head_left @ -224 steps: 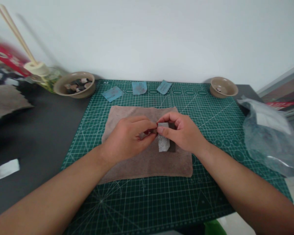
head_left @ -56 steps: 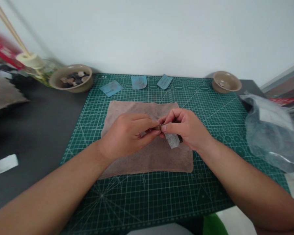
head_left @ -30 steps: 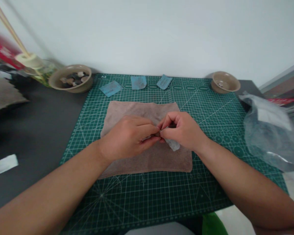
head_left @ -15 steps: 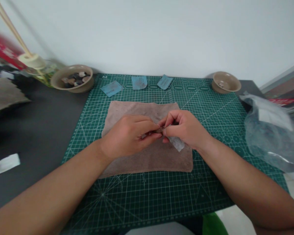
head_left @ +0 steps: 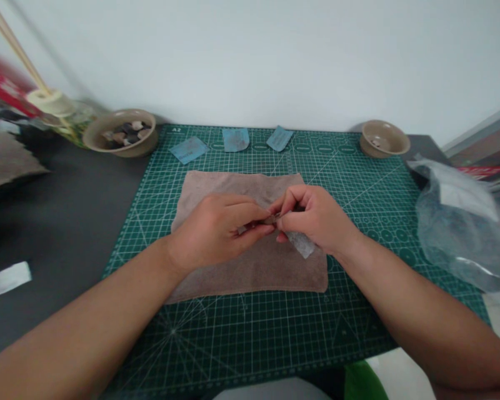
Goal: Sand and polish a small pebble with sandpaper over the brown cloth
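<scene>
Over a brownish-pink cloth (head_left: 258,272), my two hands meet fingertip to fingertip. My left hand (head_left: 216,230) is closed, pinching a small brownish piece (head_left: 270,220) between thumb and fingers; most of it is hidden. Pressed against that piece is my right hand (head_left: 310,216), its thumb and forefinger closed on a crumpled pale, greyish scrap (head_left: 302,244). The scrap hangs out below the right thumb, and I cannot tell whether it is paper or plastic.
A green cutting mat (head_left: 250,333) lies under the cloth. Three blue squares (head_left: 235,140) rest along its back. Behind left stands a bowl of stones (head_left: 92,136); behind right, another bowl (head_left: 385,150) with small bits. A clear plastic bag (head_left: 450,239) lies right, a reed diffuser (head_left: 52,103) stands left.
Both hands stay at the same spot with the same grip, their fingers shifting only very slightly. The whole view has moved a little.
</scene>
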`<action>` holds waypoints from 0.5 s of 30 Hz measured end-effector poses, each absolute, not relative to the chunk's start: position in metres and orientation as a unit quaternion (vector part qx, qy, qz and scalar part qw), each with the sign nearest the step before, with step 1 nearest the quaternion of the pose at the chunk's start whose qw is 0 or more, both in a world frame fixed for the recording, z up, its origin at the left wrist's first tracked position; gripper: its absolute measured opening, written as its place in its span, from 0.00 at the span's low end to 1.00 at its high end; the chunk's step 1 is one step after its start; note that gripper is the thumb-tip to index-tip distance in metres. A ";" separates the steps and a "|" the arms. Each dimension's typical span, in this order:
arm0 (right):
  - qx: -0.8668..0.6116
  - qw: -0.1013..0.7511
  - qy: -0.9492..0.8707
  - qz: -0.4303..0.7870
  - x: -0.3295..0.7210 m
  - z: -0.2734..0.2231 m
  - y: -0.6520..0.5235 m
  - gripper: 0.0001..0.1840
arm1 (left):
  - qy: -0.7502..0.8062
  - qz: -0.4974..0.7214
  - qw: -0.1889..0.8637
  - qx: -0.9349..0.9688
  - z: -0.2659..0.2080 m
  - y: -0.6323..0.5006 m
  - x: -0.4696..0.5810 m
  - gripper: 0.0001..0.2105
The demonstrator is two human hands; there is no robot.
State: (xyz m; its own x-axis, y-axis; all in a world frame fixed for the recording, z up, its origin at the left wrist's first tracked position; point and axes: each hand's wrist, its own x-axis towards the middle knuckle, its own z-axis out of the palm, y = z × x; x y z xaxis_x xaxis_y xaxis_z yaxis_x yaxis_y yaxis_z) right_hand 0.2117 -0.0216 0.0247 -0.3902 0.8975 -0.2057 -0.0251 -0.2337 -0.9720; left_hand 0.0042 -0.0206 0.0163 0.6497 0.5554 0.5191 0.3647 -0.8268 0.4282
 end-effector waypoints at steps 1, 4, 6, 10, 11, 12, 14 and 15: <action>-0.428 0.353 -0.499 0.666 0.211 0.024 -0.022 0.09 | 0.257 0.330 0.145 0.897 0.017 -0.021 0.004 0.02; -0.426 0.344 -0.493 0.676 0.211 0.023 -0.021 0.09 | 0.245 0.323 0.146 0.903 0.016 -0.021 0.004 0.03; -0.422 0.330 -0.512 0.671 0.211 0.022 -0.021 0.08 | 0.236 0.313 0.145 0.909 0.016 -0.021 0.004 0.04; -0.416 0.335 -0.521 0.666 0.211 0.023 -0.021 0.09 | 0.237 0.319 0.144 0.906 0.016 -0.021 0.004 0.02; -0.417 0.343 -0.512 0.668 0.211 0.024 -0.021 0.10 | 0.240 0.325 0.144 0.903 0.016 -0.021 0.004 0.02; -0.418 0.351 -0.502 0.671 0.211 0.024 -0.022 0.10 | 0.243 0.329 0.144 0.901 0.017 -0.021 0.004 0.02; -0.420 0.356 -0.490 0.676 0.211 0.024 -0.022 0.10 | 0.241 0.328 0.145 0.902 0.018 -0.022 0.004 0.02; -0.419 0.354 -0.491 0.676 0.211 0.024 -0.022 0.09 | 0.236 0.325 0.143 0.904 0.018 -0.022 0.005 0.02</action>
State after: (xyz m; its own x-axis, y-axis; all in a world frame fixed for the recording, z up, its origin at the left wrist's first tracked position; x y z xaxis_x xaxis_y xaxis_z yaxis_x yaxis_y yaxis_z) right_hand 0.2108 -0.0225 0.0239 -0.3977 0.8908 -0.2197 -0.0666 -0.2669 -0.9614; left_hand 0.0046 -0.0222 0.0184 0.6769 0.5205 0.5205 0.3341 -0.8473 0.4128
